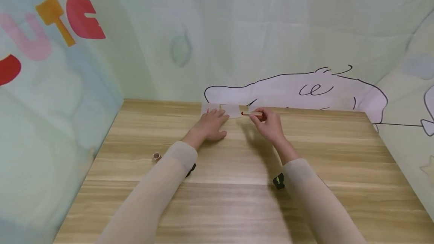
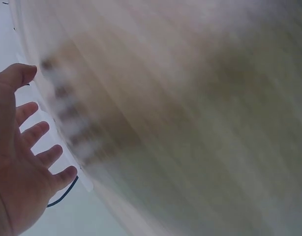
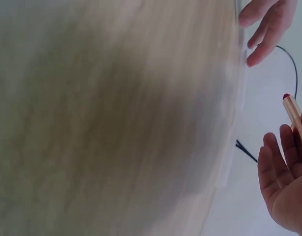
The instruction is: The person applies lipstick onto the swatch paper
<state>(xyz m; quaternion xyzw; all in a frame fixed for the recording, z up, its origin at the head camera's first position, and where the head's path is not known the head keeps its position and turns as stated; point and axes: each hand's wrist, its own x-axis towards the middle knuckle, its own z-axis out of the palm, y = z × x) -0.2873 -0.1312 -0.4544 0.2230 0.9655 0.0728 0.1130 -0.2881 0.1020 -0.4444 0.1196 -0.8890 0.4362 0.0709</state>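
Observation:
A lipstick (image 1: 251, 114) with a red tip and a gold-toned tube points left, held in the fingers of my right hand (image 1: 270, 124). The right wrist view also has the lipstick (image 3: 294, 113), raised above the curled fingers. A white sheet of paper (image 1: 232, 110) lies along the table's far edge and bears a short red stroke near its left end. My left hand (image 1: 211, 125) rests on the paper with fingers spread. In the left wrist view, that left hand (image 2: 23, 162) shows its palm side and holds nothing.
The wood-grain table (image 1: 217, 206) meets a printed cloth backdrop (image 1: 152, 40) at its far edge. A small round cap (image 1: 156, 156) stands left of the left forearm. One black object (image 1: 278, 181) lies beside the right sleeve, and another (image 1: 191, 170) is partly hidden by the left sleeve.

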